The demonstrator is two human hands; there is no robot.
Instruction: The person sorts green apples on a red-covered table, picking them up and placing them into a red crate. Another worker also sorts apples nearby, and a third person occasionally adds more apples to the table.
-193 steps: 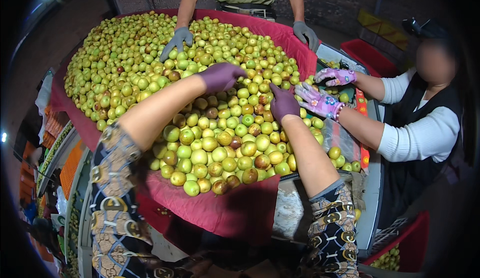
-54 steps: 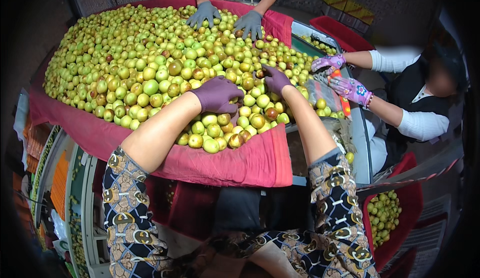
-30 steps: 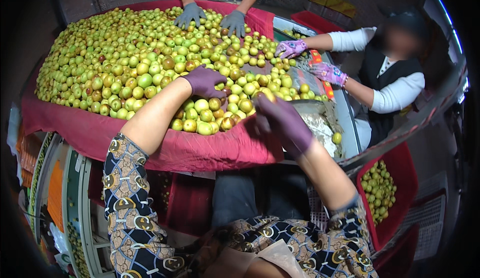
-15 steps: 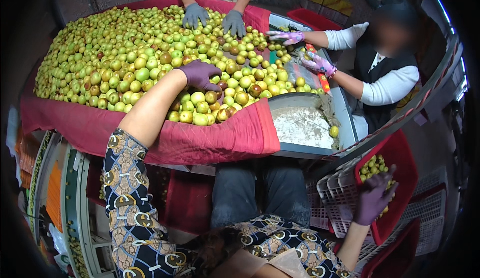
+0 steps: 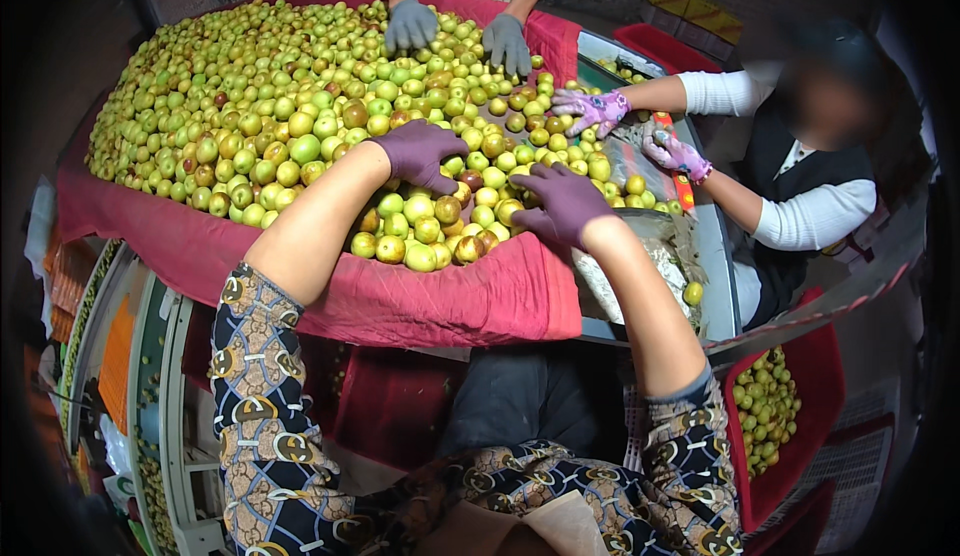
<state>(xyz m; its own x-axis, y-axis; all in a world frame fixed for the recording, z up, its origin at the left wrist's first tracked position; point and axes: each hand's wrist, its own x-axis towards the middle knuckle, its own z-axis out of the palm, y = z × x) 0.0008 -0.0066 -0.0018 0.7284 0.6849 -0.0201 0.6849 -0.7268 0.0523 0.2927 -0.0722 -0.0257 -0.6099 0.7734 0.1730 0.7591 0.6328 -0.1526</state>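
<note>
A heap of round yellow-green jujubes (image 5: 262,116), some with brown-red patches, covers the table on a red cloth (image 5: 440,301). My left hand (image 5: 422,154), in a purple glove, rests palm down on the near part of the heap, thumb and fingers apart around loose fruit. My right hand (image 5: 568,204), gloved the same, reaches in from the right over the heap's near-right edge. Its fingers are spread and touch the jujubes, with none seen lifted. Between my hands lie several greener and browner fruits. My palms' undersides are hidden.
Across the table, a person's grey-gloved hands (image 5: 410,26) rest on the heap. At right, another person's flowered gloves (image 5: 595,109) work by the table's end. A red crate (image 5: 825,386) with jujubes stands low at right. Left below is a conveyor frame (image 5: 180,396).
My right hand has come up from the red crate to the heap, beside my left. My left hand stays on the fruit, fingers a little more spread. The whole view has shifted slightly.
</note>
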